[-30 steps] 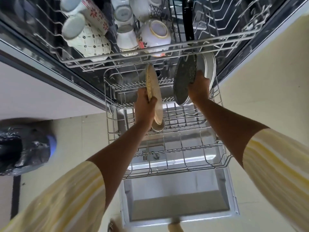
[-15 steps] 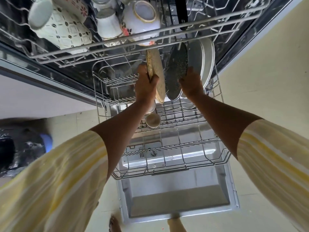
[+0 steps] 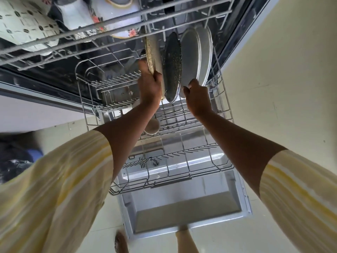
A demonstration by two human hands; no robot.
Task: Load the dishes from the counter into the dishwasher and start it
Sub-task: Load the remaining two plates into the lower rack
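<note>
Plates stand on edge in the far part of the lower rack [image 3: 224,114], which is pulled out over the open dishwasher door [image 3: 182,214]. Left hand [image 3: 149,84] clamped on the near rim of the tan plate [image 3: 152,53], thumb on one face, fingers behind. Plate upright, its face turned left-right, far edge running up under the upper rack [image 3: 76,36]. Just right of it: dark speckled plate [image 3: 172,66], then white plates [image 3: 196,55], all parallel, closely packed.

Right hand [image 3: 197,99] at the near lower rims of the dark and white plates, fingers curled; whether it pinches a rim or only steadies them, cannot tell.

Judgement: tan plate is being seated in the slot left of the dark one; the move turns on keeping it parallel to that neighbour and dropping straight down between tines. Left hand does the placing.

Hidden: tines under the plates, blocked by both hands. Small round bowl [image 3: 151,126] partly behind the left forearm. Upper rack holds patterned cups [image 3: 27,28], cut off at the frame's top. Counter not in view, so remaining dishes unknown.
</note>
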